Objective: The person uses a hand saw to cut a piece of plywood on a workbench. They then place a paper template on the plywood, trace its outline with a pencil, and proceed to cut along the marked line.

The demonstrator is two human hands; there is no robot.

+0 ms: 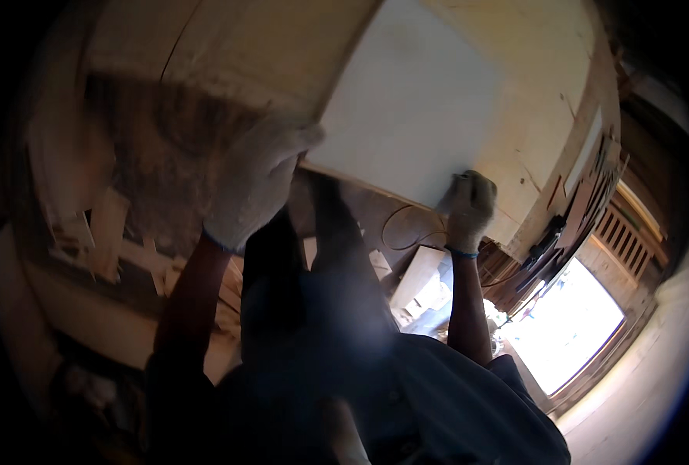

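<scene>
A white flat board [414, 101] lies on a broad pale wooden worktop [542, 116] in front of me. Both my hands wear whitish work gloves with blue cuffs. Blurred by motion, my left hand [255, 182] is at the board's near left corner, its fingertips by the edge; their grip is smeared. My right hand [470, 205] is closed in a fist at the near right edge of the board. Something small and dark shows at the top of that fist, too unclear to name.
Wood offcuts [108, 232] are heaped at the lower left. Beneath the worktop hangs a thin dark loop of cable [387, 229]. Strips of wood [580, 221] lie along the right side, near a bright opening [569, 325]. My legs stand close to the worktop's near edge.
</scene>
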